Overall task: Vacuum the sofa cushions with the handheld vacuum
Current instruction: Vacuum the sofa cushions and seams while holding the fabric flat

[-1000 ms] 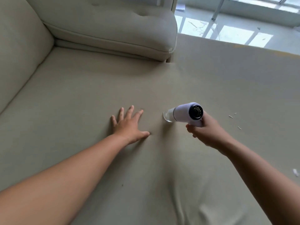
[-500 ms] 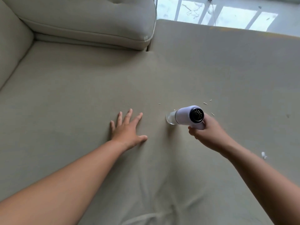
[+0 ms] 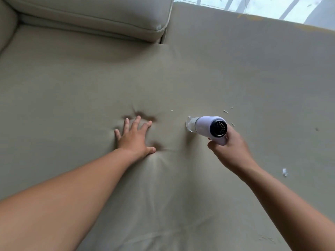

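A wide beige seat cushion (image 3: 81, 91) fills most of the view. My right hand (image 3: 229, 147) grips the handle of a white handheld vacuum (image 3: 208, 126), whose clear nozzle touches the cushion and points left. My left hand (image 3: 135, 137) presses flat on the cushion with fingers spread, denting the fabric, about a hand's width left of the nozzle. Small white crumbs (image 3: 225, 111) lie just beyond and right of the vacuum, and a larger white scrap (image 3: 285, 172) lies further right.
A padded back cushion (image 3: 94, 13) runs along the top left, with the sofa arm (image 3: 5, 24) at the far left. Beyond the cushion's far edge, at the top right, a bright floor (image 3: 262, 6) shows.
The view has tilted down, so the back cushion sits higher in frame. My left hand now presses deeper into the fabric. The vacuum stays near the same spot by the crumbs.
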